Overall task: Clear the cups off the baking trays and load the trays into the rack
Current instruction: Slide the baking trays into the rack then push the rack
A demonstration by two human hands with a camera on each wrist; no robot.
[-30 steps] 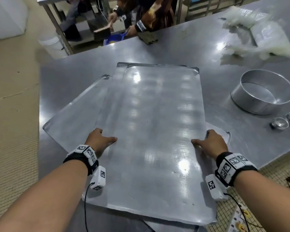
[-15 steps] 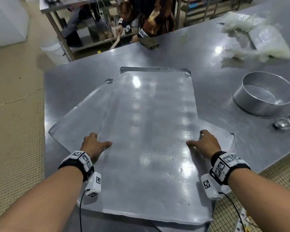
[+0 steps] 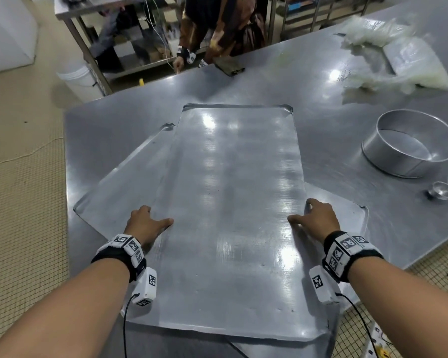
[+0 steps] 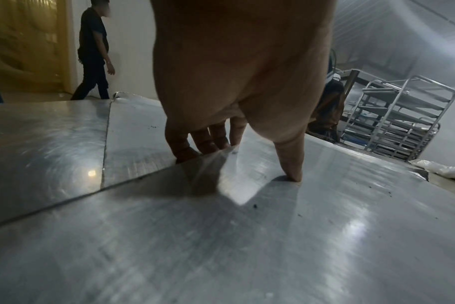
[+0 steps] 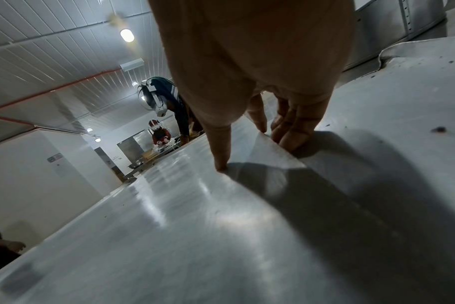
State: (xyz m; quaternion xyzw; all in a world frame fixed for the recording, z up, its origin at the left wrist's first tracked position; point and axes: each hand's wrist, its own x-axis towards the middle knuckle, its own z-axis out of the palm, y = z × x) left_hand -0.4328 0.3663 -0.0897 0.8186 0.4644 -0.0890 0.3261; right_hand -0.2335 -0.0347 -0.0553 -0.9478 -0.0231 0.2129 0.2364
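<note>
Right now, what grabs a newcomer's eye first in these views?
The big bare top tray fills the middle of the steel table, lying crooked across a second tray beneath it. The left hand and right hand grip its long edges, thumbs on top. At the far right stand a round cake pan and two small metal cups.

no readable text, only coded tags on wristbands (image 3: 130, 248)
</note>
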